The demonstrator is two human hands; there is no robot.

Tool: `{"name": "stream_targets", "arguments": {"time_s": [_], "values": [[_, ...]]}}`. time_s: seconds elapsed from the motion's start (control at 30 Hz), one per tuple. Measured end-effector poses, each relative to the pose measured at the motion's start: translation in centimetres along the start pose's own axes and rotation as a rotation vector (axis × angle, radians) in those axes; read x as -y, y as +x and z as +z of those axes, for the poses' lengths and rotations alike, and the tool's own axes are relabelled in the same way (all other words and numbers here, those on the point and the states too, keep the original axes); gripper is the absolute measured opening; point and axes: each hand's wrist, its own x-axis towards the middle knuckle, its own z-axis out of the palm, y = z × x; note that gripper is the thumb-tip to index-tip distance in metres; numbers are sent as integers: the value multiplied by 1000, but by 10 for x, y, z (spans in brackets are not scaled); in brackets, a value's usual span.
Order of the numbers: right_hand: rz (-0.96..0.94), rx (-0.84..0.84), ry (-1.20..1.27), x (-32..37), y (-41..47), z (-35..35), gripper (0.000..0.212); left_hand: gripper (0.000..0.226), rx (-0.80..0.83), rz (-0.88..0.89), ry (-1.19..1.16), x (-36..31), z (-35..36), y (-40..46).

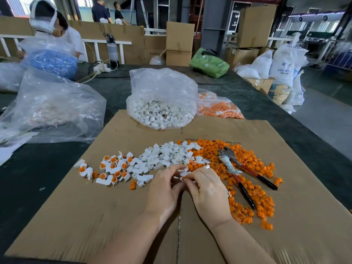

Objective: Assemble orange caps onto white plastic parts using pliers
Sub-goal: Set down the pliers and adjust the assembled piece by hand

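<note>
Cardboard (114, 216) is covering the table; both hands, left hand (163, 189) and right hand (207, 189), are pinching a white part (183, 174) together; seating its cap squarely looks wise before fetching the pliers (238, 168) at two o'clock.

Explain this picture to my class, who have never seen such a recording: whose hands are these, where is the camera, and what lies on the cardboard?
There is no machine here. The single picture comes from a camera worn on a person's head, looking forward and down at their own bare hands. The left hand and right hand meet over a flattened cardboard sheet and together pinch a small white plastic part. On the sheet lie a heap of loose white parts, a spread of orange caps, and, further left, finished pieces with orange already fitted. The pliers rest unused on the orange caps. Behind stands an open bag of white parts and a bag of orange caps.
</note>
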Motion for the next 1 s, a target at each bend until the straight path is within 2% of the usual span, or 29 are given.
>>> {"name": "stream_targets", "arguments": {"time_s": [0.23,0.3,0.37,0.47,0.57,0.73,0.77,0.83,0.87,0.93,1.0], "values": [[181,-99,-46,-2,0,2,8,17,-194,10,11,3,-16,4],[229,-129,-95,-3,-1,3,8,9,-299,-28,120,10,-33,14],[287,-167,-147,-5,-1,5,8,11,-394,-114,273,19,-55,27],[359,-206,-206,-6,0,7,7,16,-381,-308,484,32,-81,38],[366,-208,-246,-6,0,10,7,20,-328,-392,593,41,-91,39],[376,-177,-293,-8,-2,10,13,26,-321,-390,623,42,-89,39],[363,-166,-309,-8,-2,11,15,25,-347,-354,632,40,-86,39],[323,-141,-344,-9,-2,12,21,21,-375,-175,549,31,-79,37],[299,-126,-363,-9,-2,13,25,18,-326,-61,446,26,-74,36],[252,-87,-415,-9,-2,15,32,15,-91,95,285,15,-64,31],[222,-48,-467,-9,-2,16,38,14,165,171,329,11,-53,27]]}}
